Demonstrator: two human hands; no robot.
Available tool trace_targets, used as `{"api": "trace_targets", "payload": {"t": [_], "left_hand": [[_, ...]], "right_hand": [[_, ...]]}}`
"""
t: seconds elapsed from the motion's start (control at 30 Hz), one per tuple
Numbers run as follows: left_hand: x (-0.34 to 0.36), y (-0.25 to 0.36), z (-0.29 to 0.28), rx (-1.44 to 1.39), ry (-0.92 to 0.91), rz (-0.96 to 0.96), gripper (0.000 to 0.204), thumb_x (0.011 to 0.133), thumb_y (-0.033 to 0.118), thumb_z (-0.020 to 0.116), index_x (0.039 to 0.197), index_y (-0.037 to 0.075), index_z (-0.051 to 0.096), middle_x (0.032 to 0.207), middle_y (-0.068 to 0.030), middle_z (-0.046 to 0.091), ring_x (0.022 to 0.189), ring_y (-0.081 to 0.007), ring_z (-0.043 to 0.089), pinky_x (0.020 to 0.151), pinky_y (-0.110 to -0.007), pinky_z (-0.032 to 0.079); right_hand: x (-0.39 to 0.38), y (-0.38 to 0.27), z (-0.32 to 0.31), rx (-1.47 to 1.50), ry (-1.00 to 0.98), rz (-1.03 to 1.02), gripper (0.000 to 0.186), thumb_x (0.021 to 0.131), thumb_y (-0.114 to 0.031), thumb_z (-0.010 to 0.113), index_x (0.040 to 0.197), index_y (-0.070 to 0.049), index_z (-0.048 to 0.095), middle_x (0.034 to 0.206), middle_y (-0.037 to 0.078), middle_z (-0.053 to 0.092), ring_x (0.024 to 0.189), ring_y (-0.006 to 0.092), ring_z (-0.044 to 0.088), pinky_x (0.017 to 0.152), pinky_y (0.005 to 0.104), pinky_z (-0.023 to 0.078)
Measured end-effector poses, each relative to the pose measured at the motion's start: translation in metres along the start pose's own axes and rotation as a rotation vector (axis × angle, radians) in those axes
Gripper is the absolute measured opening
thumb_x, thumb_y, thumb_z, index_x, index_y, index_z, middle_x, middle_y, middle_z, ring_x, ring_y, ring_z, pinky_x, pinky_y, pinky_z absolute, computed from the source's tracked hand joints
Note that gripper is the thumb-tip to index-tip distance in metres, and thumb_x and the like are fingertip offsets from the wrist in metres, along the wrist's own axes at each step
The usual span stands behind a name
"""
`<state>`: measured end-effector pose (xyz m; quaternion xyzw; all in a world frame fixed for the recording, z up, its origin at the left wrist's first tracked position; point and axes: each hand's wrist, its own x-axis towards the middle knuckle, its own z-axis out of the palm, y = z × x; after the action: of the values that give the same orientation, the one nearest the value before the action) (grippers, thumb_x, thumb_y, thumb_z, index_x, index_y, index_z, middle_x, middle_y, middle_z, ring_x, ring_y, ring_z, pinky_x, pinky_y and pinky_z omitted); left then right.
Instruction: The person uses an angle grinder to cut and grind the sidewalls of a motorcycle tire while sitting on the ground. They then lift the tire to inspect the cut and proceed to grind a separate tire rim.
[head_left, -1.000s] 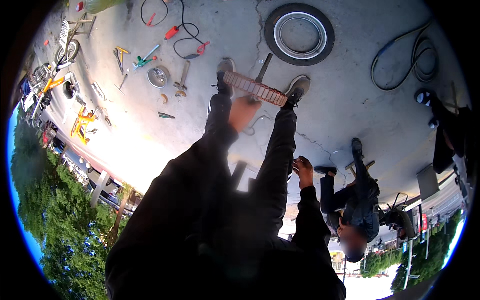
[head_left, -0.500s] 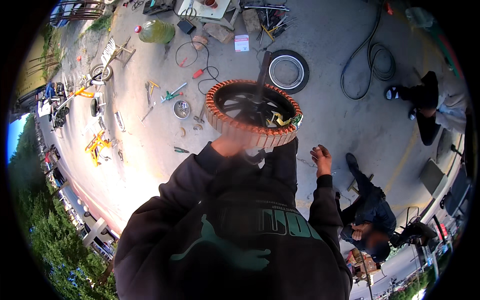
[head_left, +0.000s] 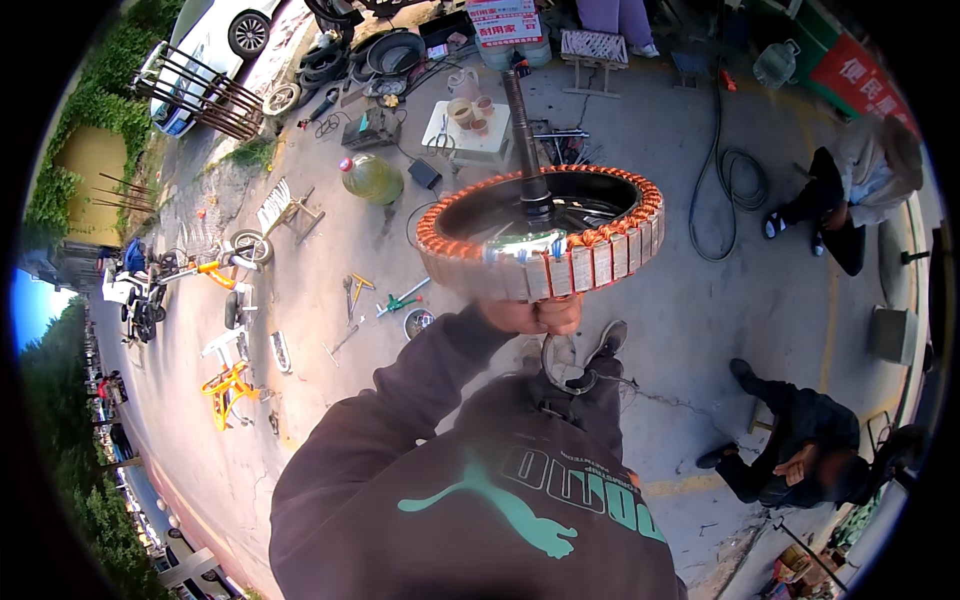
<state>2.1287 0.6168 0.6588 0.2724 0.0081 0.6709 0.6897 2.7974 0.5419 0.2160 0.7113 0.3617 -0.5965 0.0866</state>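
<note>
The copper-wound stator (head_left: 575, 268) is held in the air in front of the person's chest, roughly level, its open upper side in view. Its shaft (head_left: 522, 130) rises from the hub, leaning slightly left at the top, with ridges like a thread along the upper part. Copper windings (head_left: 640, 205) line the rim; no break is evident at this range, though the near left side is blurred. Change noted: one second ago the piece was down by the shoes and seen edge-on; it has since been lifted, so coils and hub can now, in my judgement, be looked over from above. The left hand (head_left: 512, 316) is closed on the underside at the near edge; its exact hold beneath is hidden. The right hand, free and apart from the piece half a second ago, is out of sight, and its state cannot be determined. Beyond, on the concrete, lie a metal bowl (head_left: 419, 322), a green-handled tool (head_left: 402, 300) and an orange frame (head_left: 230, 393). A hose (head_left: 742, 182) lies coiled to the right.
</note>
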Motion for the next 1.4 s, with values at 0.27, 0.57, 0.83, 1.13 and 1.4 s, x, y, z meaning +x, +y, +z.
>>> {"api": "trace_targets", "payload": {"t": [0.27,0.57,0.83,1.13,1.4], "left_hand": [[0.042,0.002,0.102,-0.191,-0.344,0.064,0.040,0.090,0.001,0.056,0.062,0.013,0.029,0.048,0.0035,0.020,0.035,-0.0106,0.017,0.037,-0.032,0.011],[0.039,-0.019,0.092,-0.330,-0.308,0.291,0.038,0.088,-0.004,0.053,0.067,0.012,0.026,0.047,0.0054,0.023,0.034,-0.0065,0.017,0.035,-0.029,0.012],[-0.129,0.007,0.078,0.294,0.815,0.425,0.027,0.097,0.004,0.055,0.079,0.017,0.040,0.053,0.0071,0.024,0.039,-0.0065,0.020,0.041,-0.026,0.021],[-0.394,-0.078,0.103,1.292,2.133,0.272,0.017,0.091,0.013,0.075,0.104,0.007,0.067,0.073,0.0003,0.063,0.056,-0.0133,0.056,0.051,-0.033,0.045],[-0.507,-0.116,0.119,1.164,2.400,-0.706,0.029,0.076,0.026,0.074,0.092,0.003,0.076,0.085,-0.0234,0.073,0.083,-0.0429,0.071,0.078,-0.050,0.057]], "right_hand": [[0.008,-0.062,0.043,0.140,-0.039,-0.161,0.023,0.094,-0.026,0.063,0.108,-0.010,0.073,0.092,0.012,0.074,0.083,0.0263,0.073,0.067,0.0400,0.057],[0.005,-0.136,-0.071,0.505,-0.307,-0.004,0.017,0.093,-0.010,0.065,0.110,-0.007,0.065,0.087,0.008,0.069,0.074,0.0250,0.070,0.056,0.0360,0.051],[-0.053,-0.213,-0.073,-0.124,-0.139,-0.025,0.020,0.095,-0.013,0.067,0.113,-0.007,0.064,0.093,0.011,0.070,0.083,0.0300,0.073,0.061,0.0404,0.052],[-0.017,-0.348,-0.026,-0.406,-0.151,-0.041,0.022,0.094,-0.014,0.066,0.113,-0.003,0.067,0.100,0.012,0.072,0.078,0.0282,0.073,0.062,0.0404,0.054],[-0.043,-0.498,0.142,-0.593,-0.182,-0.325,0.024,0.096,-0.017,0.064,0.116,-0.004,0.068,0.095,0.010,0.073,0.076,0.0232,0.073,0.057,0.0355,0.053]]}}
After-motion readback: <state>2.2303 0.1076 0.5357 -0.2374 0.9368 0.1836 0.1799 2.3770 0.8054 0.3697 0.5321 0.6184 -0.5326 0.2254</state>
